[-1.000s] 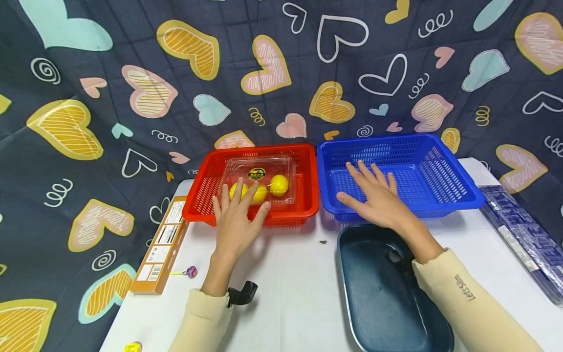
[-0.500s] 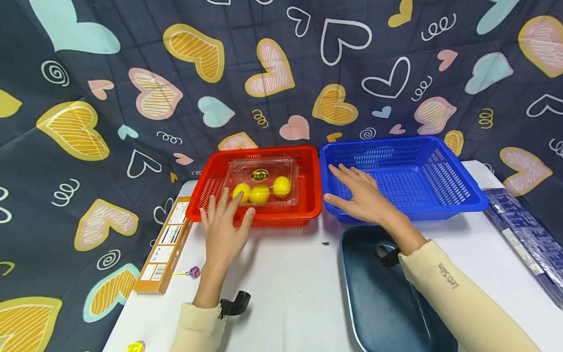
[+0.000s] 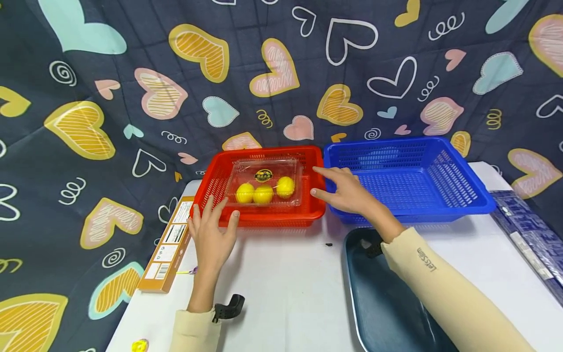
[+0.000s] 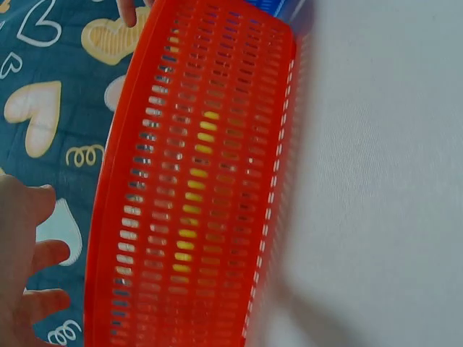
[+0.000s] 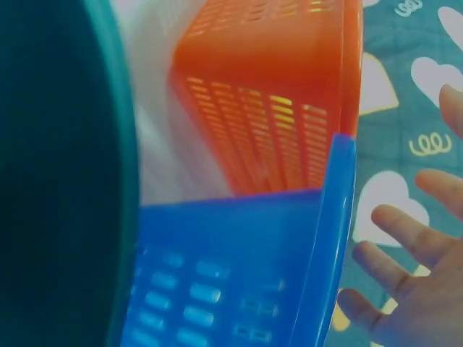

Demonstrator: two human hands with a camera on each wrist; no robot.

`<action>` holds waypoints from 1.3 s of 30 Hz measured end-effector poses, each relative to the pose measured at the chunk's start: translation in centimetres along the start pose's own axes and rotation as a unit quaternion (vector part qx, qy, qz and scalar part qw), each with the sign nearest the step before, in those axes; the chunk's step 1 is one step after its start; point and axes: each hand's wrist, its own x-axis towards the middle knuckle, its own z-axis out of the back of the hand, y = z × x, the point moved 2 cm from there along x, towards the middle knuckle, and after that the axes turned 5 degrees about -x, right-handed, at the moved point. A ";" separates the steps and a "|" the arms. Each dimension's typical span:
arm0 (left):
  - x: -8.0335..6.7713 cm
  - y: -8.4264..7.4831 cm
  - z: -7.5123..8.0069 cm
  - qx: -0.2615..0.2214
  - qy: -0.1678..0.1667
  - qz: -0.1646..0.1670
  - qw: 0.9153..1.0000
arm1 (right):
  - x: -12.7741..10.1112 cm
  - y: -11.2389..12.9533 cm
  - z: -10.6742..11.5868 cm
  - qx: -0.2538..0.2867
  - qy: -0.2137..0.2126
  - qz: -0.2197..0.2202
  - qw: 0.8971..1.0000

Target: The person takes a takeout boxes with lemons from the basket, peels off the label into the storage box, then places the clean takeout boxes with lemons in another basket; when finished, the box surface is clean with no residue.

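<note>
A clear plastic box with several yellow balls or fruits and a dark round label lies inside the red basket. My left hand, fingers spread, hovers by that basket's front left corner and holds nothing. The right hand is over the gap between the red basket and the blue basket, its thumb and forefinger extended toward the red basket's right side. In the right wrist view, the right hand shows loose, spread fingers with nothing in them.
A dark blue-green tray stands under the right forearm. At left lie an orange carton, a lollipop partly behind the left wrist, and a yellow item. A blue patterned package lies at right; heart-print cloth hangs behind.
My right hand has moved left from above the blue basket to the red basket's right edge. The left hand has drawn back leftward, away from the clear box.
</note>
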 end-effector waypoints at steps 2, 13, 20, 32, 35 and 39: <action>0.0 0.4 0.2 -0.006 -0.007 0.006 1.000 | 0.4 0.2 -0.1 0.005 0.002 0.000 1.000; 0.2 2.5 0.9 -0.022 -0.031 0.036 0.999 | 2.7 1.5 -1.1 0.047 0.004 0.006 0.999; 0.2 3.5 1.2 -0.028 -0.032 0.070 0.997 | 4.0 2.1 -1.9 0.020 0.005 -0.009 1.000; 0.1 4.4 1.2 -0.061 -0.035 0.093 0.993 | 5.5 2.1 -3.4 -0.014 0.010 -0.033 0.999; 0.2 4.5 1.2 -0.069 -0.034 0.096 0.992 | 5.8 2.1 -3.6 -0.025 0.017 -0.038 0.999; 0.3 4.6 1.1 -0.069 -0.037 0.101 0.992 | 6.3 2.2 -3.8 -0.032 0.027 -0.037 0.998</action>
